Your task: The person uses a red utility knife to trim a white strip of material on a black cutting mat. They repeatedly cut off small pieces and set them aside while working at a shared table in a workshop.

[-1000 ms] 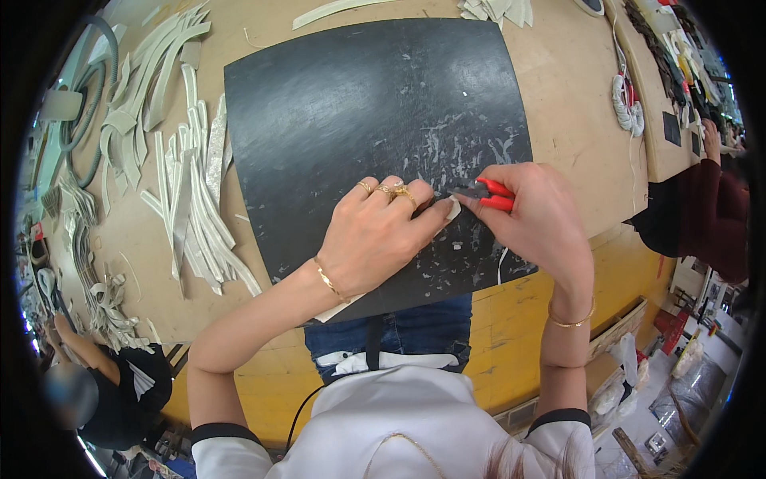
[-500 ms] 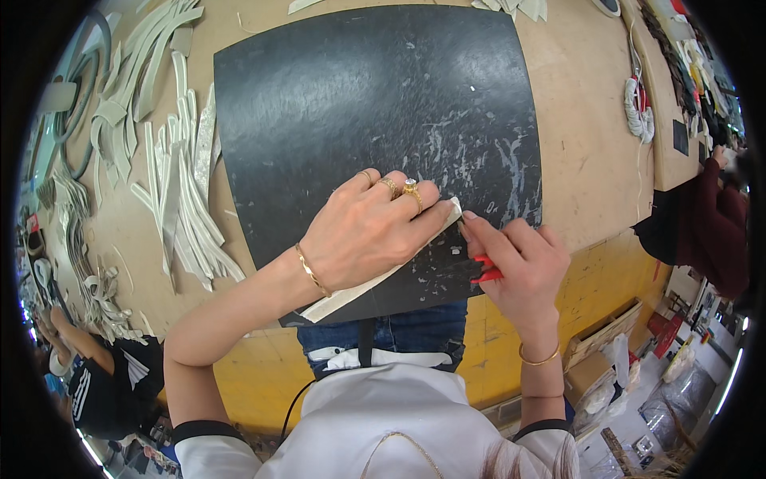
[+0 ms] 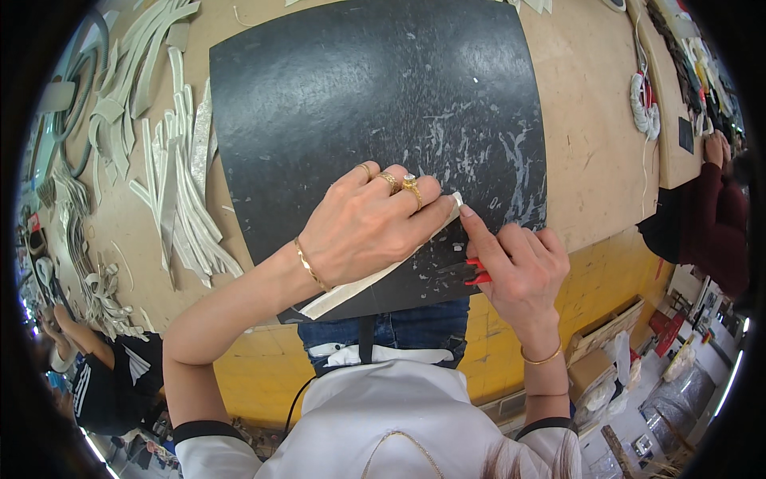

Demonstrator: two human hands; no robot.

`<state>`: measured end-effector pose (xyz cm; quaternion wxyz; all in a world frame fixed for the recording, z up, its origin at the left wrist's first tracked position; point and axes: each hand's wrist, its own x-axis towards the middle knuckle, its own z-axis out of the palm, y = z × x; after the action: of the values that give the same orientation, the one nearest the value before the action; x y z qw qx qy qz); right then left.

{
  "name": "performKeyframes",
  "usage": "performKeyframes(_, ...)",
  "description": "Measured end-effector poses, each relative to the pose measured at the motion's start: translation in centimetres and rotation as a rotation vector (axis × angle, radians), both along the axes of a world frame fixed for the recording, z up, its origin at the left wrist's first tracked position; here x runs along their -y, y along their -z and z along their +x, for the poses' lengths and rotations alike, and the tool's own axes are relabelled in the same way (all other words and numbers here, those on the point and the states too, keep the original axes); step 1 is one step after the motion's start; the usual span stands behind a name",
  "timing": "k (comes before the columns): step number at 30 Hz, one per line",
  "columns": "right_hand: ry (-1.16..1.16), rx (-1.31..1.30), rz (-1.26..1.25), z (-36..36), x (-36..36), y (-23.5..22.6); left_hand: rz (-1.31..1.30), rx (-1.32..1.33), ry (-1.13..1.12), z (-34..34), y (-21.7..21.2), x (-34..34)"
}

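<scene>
A narrow cream strip (image 3: 351, 297) lies slantwise near the front of a black mat (image 3: 335, 88). My left hand (image 3: 383, 214) rests over the strip, its fingers bent and pressed against it, its thumb mostly hidden. The far end of the strip pokes out past the left fingers. There my right index finger (image 3: 476, 229) touches it. The other fingers of my right hand (image 3: 523, 267) are closed round small red-handled snips (image 3: 477, 272), whose dark blades point left over the mat. Much of the tool is hidden in the palm.
Left of the mat lies a loose pile of cream strips (image 3: 179, 176), with more strips (image 3: 132, 88) behind it. A white bundle with cord (image 3: 643, 104) sits at the table's right. Other people work at both sides, one in a maroon sleeve (image 3: 722, 231).
My right index finger has stretched forward onto the strip's far end, and the snips have shifted slightly left in my right hand. The left hand has barely moved. The mat appears slightly higher in view.
</scene>
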<state>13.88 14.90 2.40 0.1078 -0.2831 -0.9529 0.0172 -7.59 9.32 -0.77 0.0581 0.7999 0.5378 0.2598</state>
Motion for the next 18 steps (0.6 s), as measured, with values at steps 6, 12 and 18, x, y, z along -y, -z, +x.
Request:
performKeyframes(6,-0.002,0.06,0.027,-0.4,0.0,-0.6,0.006,0.007,-0.004,0.0,0.1,0.0)
performKeyframes(12,-0.058,0.134,0.089,-1.0,0.0,-1.3,-0.009,0.013,-0.001,0.0,-0.1,-0.1)
performKeyframes(18,-0.2,0.163,0.136,-1.7,-0.3,-0.8,0.005,-0.029,-0.001,0.1,0.1,-0.1)
